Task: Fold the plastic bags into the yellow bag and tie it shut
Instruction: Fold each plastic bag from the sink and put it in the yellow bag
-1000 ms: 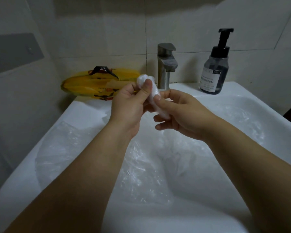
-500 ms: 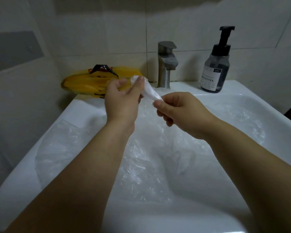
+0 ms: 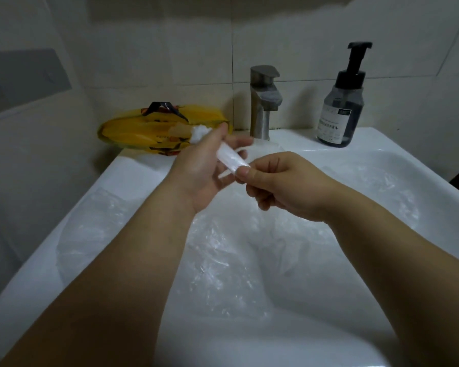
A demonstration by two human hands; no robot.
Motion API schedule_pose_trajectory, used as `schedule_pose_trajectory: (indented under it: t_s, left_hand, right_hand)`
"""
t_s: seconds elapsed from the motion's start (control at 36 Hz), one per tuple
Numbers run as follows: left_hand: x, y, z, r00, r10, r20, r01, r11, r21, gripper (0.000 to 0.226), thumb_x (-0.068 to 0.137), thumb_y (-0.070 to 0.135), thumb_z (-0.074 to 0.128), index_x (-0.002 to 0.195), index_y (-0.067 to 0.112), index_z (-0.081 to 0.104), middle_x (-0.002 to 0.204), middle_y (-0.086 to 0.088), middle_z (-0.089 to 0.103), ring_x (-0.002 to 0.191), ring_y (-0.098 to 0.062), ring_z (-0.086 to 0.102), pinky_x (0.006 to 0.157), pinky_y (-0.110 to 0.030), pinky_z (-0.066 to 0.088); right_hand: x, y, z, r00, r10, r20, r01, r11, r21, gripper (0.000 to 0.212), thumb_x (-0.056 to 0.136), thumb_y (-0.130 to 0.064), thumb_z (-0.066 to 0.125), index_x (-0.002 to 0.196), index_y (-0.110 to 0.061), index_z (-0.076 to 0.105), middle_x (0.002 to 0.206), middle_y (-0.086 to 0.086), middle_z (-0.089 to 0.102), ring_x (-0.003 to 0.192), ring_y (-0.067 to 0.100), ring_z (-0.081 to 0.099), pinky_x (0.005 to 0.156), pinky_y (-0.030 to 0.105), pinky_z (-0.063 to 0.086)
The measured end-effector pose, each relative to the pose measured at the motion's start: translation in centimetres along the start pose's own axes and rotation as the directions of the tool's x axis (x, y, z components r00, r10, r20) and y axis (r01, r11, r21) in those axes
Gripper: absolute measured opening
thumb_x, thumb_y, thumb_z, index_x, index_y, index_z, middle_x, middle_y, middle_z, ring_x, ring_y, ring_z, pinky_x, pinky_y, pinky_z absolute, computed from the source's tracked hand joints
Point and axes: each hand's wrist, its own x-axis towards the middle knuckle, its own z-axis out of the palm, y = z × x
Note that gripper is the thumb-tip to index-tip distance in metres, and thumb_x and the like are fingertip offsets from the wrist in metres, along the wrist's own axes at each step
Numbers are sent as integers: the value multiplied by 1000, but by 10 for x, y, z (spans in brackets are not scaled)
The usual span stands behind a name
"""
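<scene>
A clear plastic bag, twisted into a thin white roll [image 3: 229, 157], stretches between my hands above the sink. My left hand [image 3: 202, 168] holds its upper end near the fingertips, palm turned up. My right hand [image 3: 278, 184] pinches the lower end between thumb and curled fingers. The yellow bag [image 3: 143, 131] with a black handle lies on the sink's back left corner, just behind my left hand. More clear plastic bags [image 3: 223, 263] lie spread in the basin under my forearms.
The white sink [image 3: 133, 176] fills the lower view. A metal faucet [image 3: 263, 102] stands at the back centre, and a dark soap pump bottle [image 3: 341, 107] at the back right. Tiled walls close in behind and on the left.
My left hand has turned palm up and moved left toward the yellow bag. The twisted bag has been drawn out longer between my hands, and my right hand has shifted slightly right.
</scene>
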Motion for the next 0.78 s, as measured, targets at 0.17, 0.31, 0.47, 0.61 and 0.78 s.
schedule_pose_trajectory:
  t_s: [0.17, 0.31, 0.47, 0.61, 0.78]
  left_hand:
    - [-5, 0, -2, 993, 29, -117, -46, 989, -143, 20, 98, 31, 54, 87, 15, 61, 73, 6, 72, 76, -10, 61, 63, -23, 50]
    - [-6, -1, -6, 951, 56, -305, -99, 987, -127, 16, 91, 32, 64, 83, 17, 64, 79, 7, 68, 75, -7, 59, 49, -15, 45]
    - [-2, 9, -20, 809, 293, -509, -246, 956, 159, 25, 91, 37, 64, 72, 22, 62, 88, 1, 66, 84, -14, 65, 70, -29, 58]
    - [8, 27, -43, 759, 350, -549, -241, 934, 263, 31, 95, 45, 56, 72, 24, 60, 88, -1, 68, 86, -19, 68, 73, -36, 60]
    - [24, 44, -83, 829, 286, -480, -129, 934, 333, 42, 102, 42, 41, 72, 18, 58, 68, -3, 58, 40, -2, 51, 50, -25, 42]
  right_hand:
    - [-2, -1, 0, 1000, 24, -11, -24, 1000, -3, 21, 92, -21, 60, 83, -5, 68, 56, -1, 55, 48, 8, 47, 50, 18, 45]
    - [0, -3, 5, 999, 44, 15, -44, 999, 19, 22, 91, -21, 60, 89, -1, 69, 57, 1, 55, 48, 9, 47, 50, 17, 45]
    - [14, -26, 10, 999, 12, 39, -6, 991, -136, 23, 93, -25, 59, 89, -5, 70, 61, -1, 57, 46, 3, 49, 50, 15, 46]
    - [36, -46, 21, 997, -44, 62, 55, 979, -195, 21, 95, -26, 56, 82, -12, 67, 64, -2, 57, 54, 6, 50, 55, 18, 48]
    - [71, -43, 27, 994, -66, -86, 46, 976, -213, 26, 96, -26, 55, 73, -17, 61, 71, 2, 56, 61, 13, 48, 56, 23, 44]
